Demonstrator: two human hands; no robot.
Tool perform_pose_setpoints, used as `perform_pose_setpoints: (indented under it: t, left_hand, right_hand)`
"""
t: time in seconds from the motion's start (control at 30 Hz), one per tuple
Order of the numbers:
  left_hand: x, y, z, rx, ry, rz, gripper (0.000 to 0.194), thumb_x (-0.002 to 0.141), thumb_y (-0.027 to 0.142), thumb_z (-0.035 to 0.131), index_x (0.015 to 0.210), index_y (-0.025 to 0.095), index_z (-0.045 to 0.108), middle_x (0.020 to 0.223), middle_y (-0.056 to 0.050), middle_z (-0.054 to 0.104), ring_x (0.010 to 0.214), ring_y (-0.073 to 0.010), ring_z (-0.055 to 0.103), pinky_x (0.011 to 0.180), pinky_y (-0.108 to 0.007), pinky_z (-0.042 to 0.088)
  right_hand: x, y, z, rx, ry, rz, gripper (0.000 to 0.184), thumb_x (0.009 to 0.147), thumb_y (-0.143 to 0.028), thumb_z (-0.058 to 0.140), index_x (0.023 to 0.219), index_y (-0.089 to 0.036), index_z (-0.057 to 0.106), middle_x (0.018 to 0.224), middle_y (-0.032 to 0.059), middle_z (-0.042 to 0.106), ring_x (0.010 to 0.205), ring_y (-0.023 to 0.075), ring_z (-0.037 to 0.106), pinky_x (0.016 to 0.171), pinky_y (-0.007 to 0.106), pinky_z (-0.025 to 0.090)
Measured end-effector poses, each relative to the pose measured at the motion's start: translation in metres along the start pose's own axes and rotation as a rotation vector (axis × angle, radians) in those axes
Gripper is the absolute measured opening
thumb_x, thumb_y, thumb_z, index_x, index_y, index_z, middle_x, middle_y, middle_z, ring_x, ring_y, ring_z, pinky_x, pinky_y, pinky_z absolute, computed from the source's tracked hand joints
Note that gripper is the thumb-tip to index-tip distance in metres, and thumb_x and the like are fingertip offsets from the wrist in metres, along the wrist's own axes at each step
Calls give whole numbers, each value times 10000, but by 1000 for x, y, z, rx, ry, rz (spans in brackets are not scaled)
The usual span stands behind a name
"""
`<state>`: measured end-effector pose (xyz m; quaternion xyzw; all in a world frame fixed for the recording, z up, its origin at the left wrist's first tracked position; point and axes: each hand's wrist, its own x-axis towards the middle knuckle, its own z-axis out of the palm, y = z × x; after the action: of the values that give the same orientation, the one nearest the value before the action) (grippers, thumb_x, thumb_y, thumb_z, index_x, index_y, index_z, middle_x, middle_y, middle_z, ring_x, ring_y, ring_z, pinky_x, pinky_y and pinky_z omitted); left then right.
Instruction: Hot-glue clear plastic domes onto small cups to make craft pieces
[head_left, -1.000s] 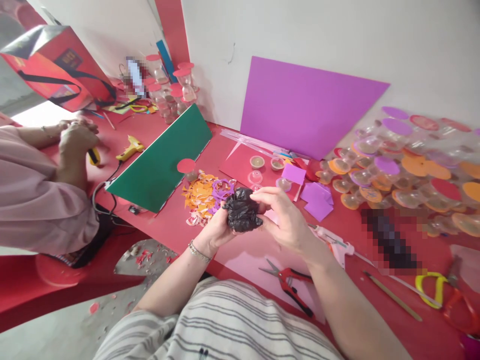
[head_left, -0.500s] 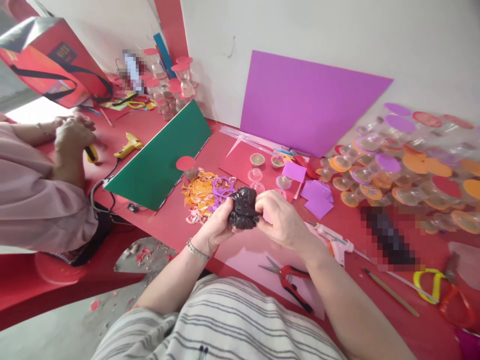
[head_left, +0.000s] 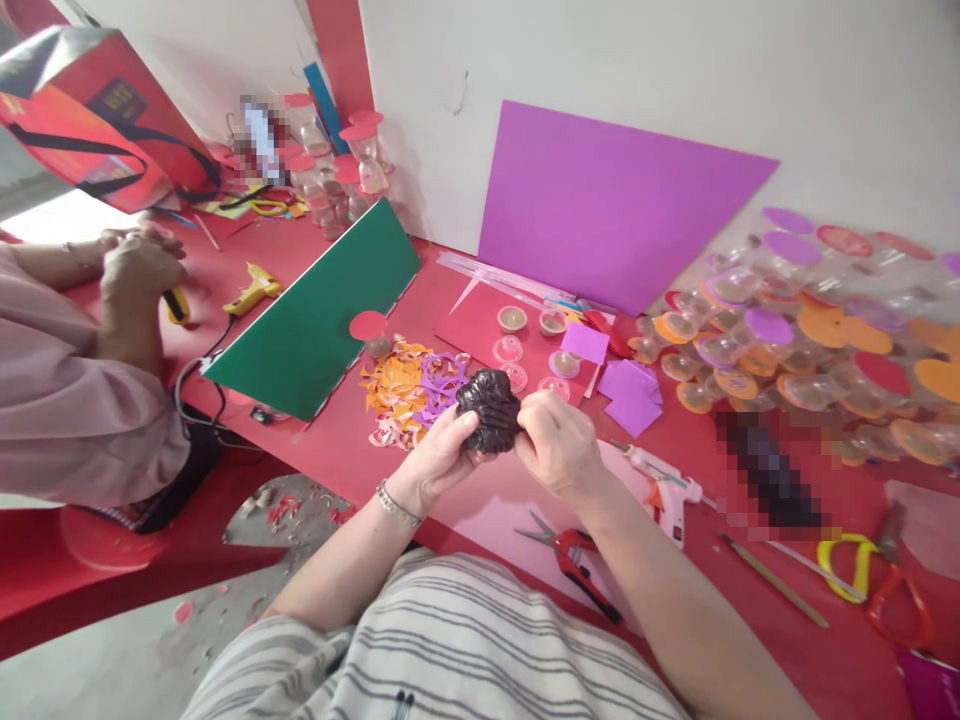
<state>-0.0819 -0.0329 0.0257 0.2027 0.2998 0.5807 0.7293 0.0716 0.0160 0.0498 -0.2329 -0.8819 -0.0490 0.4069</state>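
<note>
Head view: red table (head_left: 360, 440) under everything, purple sheet (head_left: 600, 200) propped at the wall beyond my fingers. Paper scraps (head_left: 409, 385) just left of them, scissors (head_left: 574, 560) nearer me. Left hand (head_left: 439, 455) and right hand (head_left: 559, 445) both pinch the crumpled black bag (head_left: 489, 408), squeezing it compact above the table.

A craft workshop: around the red table (head_left: 360, 440) are paper sheets (head_left: 600, 205), glue guns (head_left: 251, 290), scissors (head_left: 574, 560) and paper scraps (head_left: 409, 385).

We wear a grey-striped white top, arms bare, and a thin metal bracelet (head_left: 398, 505) just behind our left hand (head_left: 442, 450).
</note>
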Motion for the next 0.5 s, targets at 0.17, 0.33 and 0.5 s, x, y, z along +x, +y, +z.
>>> perform_pose_setpoints:
  t: [0.17, 0.33, 0.5]
  left_hand:
    - [-5, 6, -2, 8, 40, -6, 511, 537, 406, 932, 866, 127, 659, 686, 2, 634, 526, -64, 521, 476, -165, 421]
    - [-5, 9, 1, 32, 125, 58, 530, 521, 335, 896, 956, 147, 658, 800, -24, 677, 634, -114, 599, 544, -198, 450]
    - [-1, 2, 5, 162, 134, 138, 551, 543, 329, 881, 991, 159, 609, 751, 0, 638, 585, -105, 556, 508, -205, 395]
  right_hand:
    - [1, -5, -10, 61, -109, 68, 200, 878, -40, 441, 896, -237, 474, 826, 35, 586, 737, 173, 597, 628, 270, 477]
    - [6, -4, -24, 272, -255, 183, 117, 933, -161, 509, 1029, -226, 491, 983, 65, 632, 895, 189, 663, 745, 298, 538]
    - [8, 1, -23, 214, -282, 219, 165, 890, -190, 580, 1020, -230, 487, 877, 23, 623, 778, 187, 633, 697, 301, 515]
